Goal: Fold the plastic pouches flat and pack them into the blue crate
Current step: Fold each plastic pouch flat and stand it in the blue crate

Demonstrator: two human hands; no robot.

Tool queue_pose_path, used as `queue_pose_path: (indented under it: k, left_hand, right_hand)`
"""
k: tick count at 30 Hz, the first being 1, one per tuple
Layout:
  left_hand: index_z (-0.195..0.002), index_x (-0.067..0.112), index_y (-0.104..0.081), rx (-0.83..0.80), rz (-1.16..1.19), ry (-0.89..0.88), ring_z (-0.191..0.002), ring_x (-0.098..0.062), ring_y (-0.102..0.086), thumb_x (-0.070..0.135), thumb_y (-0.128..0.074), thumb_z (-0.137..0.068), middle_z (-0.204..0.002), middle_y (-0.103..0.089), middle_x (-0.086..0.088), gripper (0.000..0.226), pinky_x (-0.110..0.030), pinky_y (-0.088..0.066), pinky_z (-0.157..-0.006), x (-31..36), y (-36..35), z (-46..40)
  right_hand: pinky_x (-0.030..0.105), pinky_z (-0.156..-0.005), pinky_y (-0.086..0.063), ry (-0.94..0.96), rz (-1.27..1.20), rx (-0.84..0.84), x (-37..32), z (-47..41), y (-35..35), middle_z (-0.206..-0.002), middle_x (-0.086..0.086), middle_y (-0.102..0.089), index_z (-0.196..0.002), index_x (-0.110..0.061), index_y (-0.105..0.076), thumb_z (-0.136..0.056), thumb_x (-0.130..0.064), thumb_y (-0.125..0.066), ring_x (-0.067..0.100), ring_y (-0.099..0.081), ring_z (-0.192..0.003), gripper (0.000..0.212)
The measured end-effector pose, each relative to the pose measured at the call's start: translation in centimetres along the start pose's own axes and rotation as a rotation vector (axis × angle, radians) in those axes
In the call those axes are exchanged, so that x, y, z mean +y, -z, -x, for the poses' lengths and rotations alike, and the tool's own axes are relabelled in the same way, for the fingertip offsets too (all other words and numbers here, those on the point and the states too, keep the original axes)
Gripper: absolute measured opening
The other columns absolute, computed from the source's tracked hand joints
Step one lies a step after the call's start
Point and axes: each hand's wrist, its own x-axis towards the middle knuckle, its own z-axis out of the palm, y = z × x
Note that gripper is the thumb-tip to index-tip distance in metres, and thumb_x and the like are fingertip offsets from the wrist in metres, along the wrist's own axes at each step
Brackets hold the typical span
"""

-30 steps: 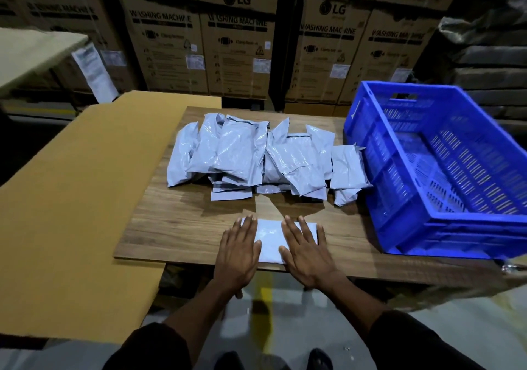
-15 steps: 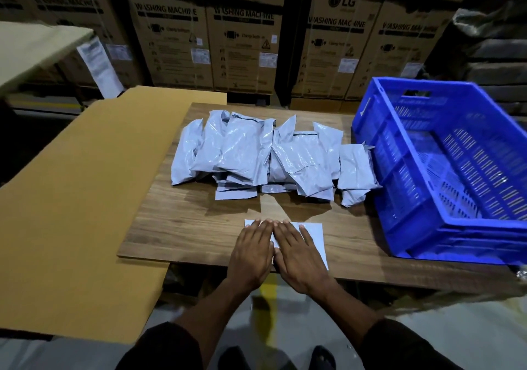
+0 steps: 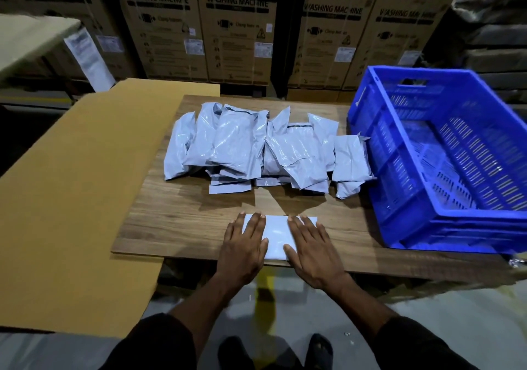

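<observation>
A flat white pouch (image 3: 277, 234) lies at the front edge of the wooden board (image 3: 176, 221). My left hand (image 3: 243, 248) presses its left part with straight fingers. My right hand (image 3: 313, 251) presses its right part the same way. Behind them a heap of several crumpled grey-white pouches (image 3: 256, 147) covers the middle of the board. The blue crate (image 3: 399, 198) stands at the right, tilted, with nothing seen inside it.
A sheet of yellow-brown cardboard (image 3: 77, 192) lies left of the board. Stacked washing machine cartons (image 3: 236, 27) form a wall behind. A pale table corner (image 3: 25, 38) is at the far left. My feet and the floor show below the board's front edge.
My hands were side by side at the pouch's middle half a second ago; now they have slid apart to its left and right parts. The camera has shifted closer.
</observation>
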Motion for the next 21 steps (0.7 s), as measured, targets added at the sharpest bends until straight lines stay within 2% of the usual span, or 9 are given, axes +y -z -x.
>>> queue_pose_path:
  k: [7, 11, 13, 17, 19, 21]
  left_hand:
    - [-0.148, 0.008, -0.05, 0.013, 0.011, -0.035, -0.142, -0.042, -0.04, 0.036, -0.034, -0.107, -0.153, -0.049, -0.012, 0.053, -0.057, -0.041, -0.107, -0.2, 0.1, 0.3]
    - [-0.153, 0.009, -0.044, 0.014, 0.051, -0.014, -0.149, -0.038, -0.032, 0.039, -0.032, -0.106, -0.162, -0.038, -0.01, 0.057, -0.06, -0.034, -0.114, 0.0, 0.4, 0.4]
    - [-0.153, 0.006, -0.042, 0.034, 0.072, 0.002, -0.151, -0.033, -0.03, 0.04, -0.028, -0.107, -0.162, -0.036, -0.011, 0.059, -0.059, -0.032, -0.116, 0.0, 0.8, 0.5]
    - [-0.151, 0.004, -0.045, 0.062, 0.089, -0.011, -0.149, -0.034, -0.035, 0.035, -0.028, -0.108, -0.159, -0.04, -0.015, 0.056, -0.056, -0.036, -0.114, -0.1, 0.2, 1.0]
    - [-0.153, 0.008, -0.044, 0.029, 0.086, -0.006, -0.148, -0.035, -0.035, 0.036, -0.034, -0.105, -0.16, -0.039, -0.014, 0.057, -0.055, -0.038, -0.113, -0.4, -0.2, 1.3]
    - [-0.153, 0.011, -0.043, 0.004, 0.068, -0.03, -0.147, -0.037, -0.036, 0.038, -0.038, -0.102, -0.16, -0.039, -0.014, 0.058, -0.056, -0.041, -0.11, -0.8, -0.5, 1.4]
  right_hand:
    - [0.047, -0.122, 0.0, -0.043, 0.011, -0.057, 1.9, 1.2, 0.4, -0.168, -0.008, 0.0, -0.161, -0.025, -0.005, -0.093, -0.069, 0.012, 0.012, 0.006, -0.154, 0.083]
    - [0.05, -0.123, 0.005, -0.066, -0.022, -0.098, 1.5, 1.0, 1.2, -0.167, -0.004, 0.01, -0.16, -0.019, 0.002, -0.084, -0.07, 0.021, 0.013, 0.015, -0.152, 0.093]
    - [0.047, -0.122, 0.007, -0.072, -0.039, -0.037, 0.5, 0.9, 1.5, -0.168, 0.002, 0.004, -0.16, -0.013, -0.005, -0.089, -0.066, 0.017, 0.016, 0.011, -0.153, 0.091]
    - [0.05, -0.119, -0.009, 0.105, 0.035, 0.052, -1.8, 0.0, 1.1, -0.165, 0.008, -0.02, -0.156, -0.008, -0.028, -0.105, -0.051, -0.012, 0.021, -0.01, -0.154, 0.068]
    - [0.049, -0.118, -0.01, 0.139, 0.035, 0.045, -2.4, -0.5, 0.6, -0.166, 0.006, -0.02, -0.156, -0.01, -0.029, -0.105, -0.049, -0.019, 0.021, -0.008, -0.154, 0.065]
    - [0.047, -0.119, -0.009, 0.133, 0.027, 0.021, -2.4, -0.6, 0.2, -0.167, 0.002, -0.013, -0.158, -0.014, -0.025, -0.105, -0.051, -0.02, 0.019, -0.001, -0.154, 0.065]
